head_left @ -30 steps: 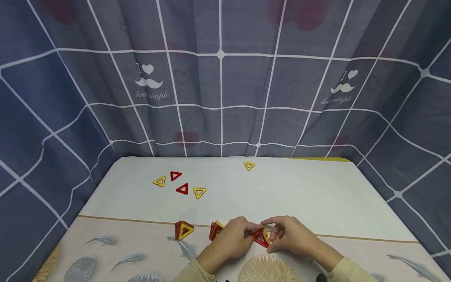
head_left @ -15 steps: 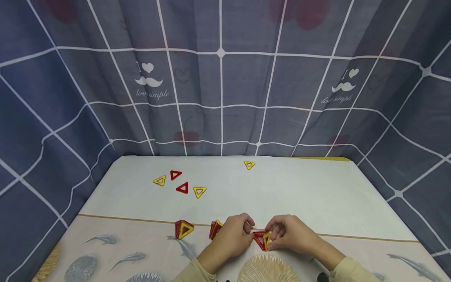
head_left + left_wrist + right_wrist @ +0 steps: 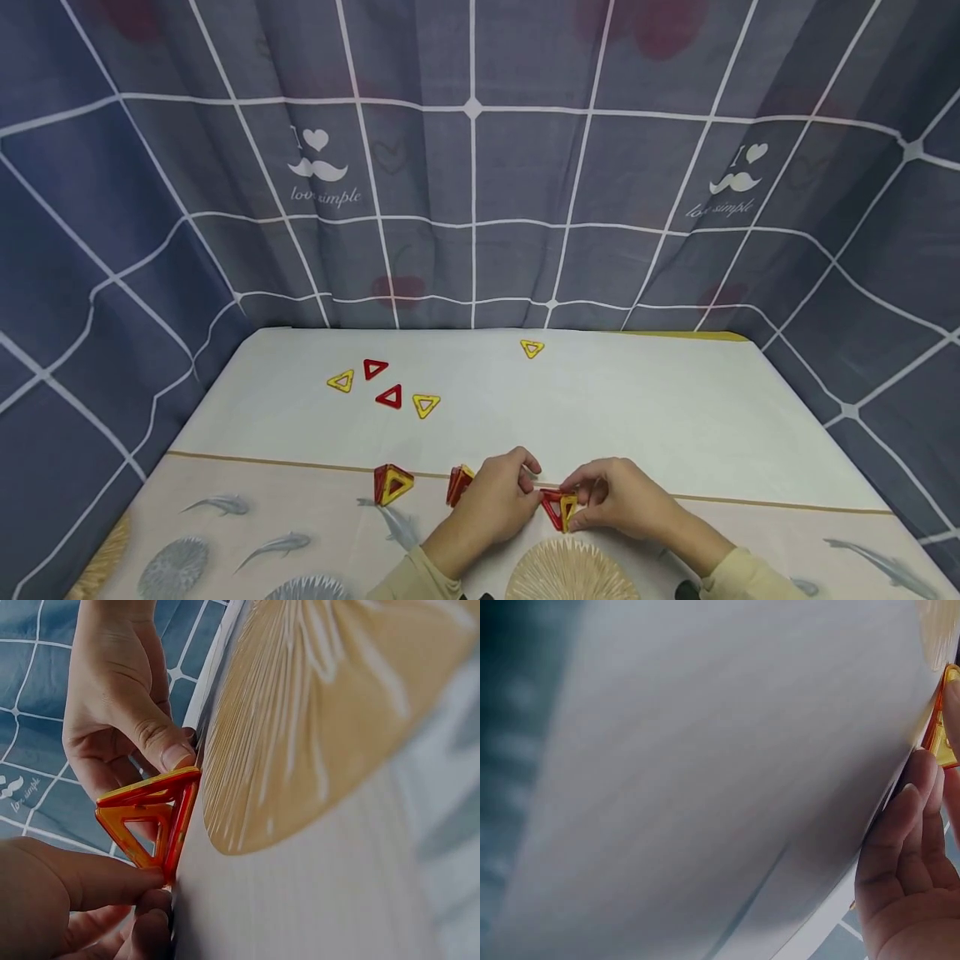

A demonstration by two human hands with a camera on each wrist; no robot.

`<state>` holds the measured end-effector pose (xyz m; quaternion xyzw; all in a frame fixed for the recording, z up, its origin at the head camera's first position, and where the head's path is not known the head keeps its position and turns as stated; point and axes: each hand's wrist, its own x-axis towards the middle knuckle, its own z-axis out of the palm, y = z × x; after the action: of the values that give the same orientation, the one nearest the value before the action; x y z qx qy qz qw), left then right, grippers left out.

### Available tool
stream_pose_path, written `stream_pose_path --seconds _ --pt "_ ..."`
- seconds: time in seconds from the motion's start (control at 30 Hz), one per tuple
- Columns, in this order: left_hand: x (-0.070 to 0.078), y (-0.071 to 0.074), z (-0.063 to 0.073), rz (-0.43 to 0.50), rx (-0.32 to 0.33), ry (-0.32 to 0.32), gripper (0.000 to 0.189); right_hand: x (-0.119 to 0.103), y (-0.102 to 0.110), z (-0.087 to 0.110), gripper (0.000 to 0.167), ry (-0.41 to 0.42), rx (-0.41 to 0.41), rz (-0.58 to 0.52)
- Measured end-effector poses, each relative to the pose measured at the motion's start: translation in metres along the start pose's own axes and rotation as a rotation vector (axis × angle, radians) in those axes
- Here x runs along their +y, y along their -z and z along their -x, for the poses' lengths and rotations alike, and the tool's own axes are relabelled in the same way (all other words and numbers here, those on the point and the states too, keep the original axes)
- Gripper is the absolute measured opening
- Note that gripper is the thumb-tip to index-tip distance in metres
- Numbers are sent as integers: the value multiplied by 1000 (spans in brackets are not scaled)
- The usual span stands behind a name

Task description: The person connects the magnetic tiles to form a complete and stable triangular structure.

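Observation:
In the head view, both hands work at a small folded assembly of red and yellow triangular magnetic tiles. My right hand pinches its yellow side between thumb and fingers. At its left corner is my left hand, index finger raised off the tiles. The left wrist view shows the left hand holding the lower corner of the tiles, while the right thumb presses the upper edge. Only a sliver of the tiles shows beside the fingers in the right wrist view.
Left of the hands stand a red-yellow tile pyramid and another, partly hidden by the left hand. Farther back lie loose triangles: red, red, yellow, yellow and yellow. A grid-patterned curtain surrounds the table.
The left index finger has lifted off the top of the tiles, and the yellow side now stands narrower to the camera under the right hand. The loose triangles have stayed put.

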<state>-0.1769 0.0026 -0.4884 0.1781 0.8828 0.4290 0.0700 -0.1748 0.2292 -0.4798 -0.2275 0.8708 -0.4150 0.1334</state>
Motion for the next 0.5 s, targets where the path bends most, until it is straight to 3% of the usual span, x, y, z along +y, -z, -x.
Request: stream_pose_path --seconds 0.3,0.5 --pt "5 10 0 18 -65 -14 26 1 0 3 32 -19 19 -30" --pt "28 49 -7 44 -105 -12 34 2 0 4 29 -28 23 -34"
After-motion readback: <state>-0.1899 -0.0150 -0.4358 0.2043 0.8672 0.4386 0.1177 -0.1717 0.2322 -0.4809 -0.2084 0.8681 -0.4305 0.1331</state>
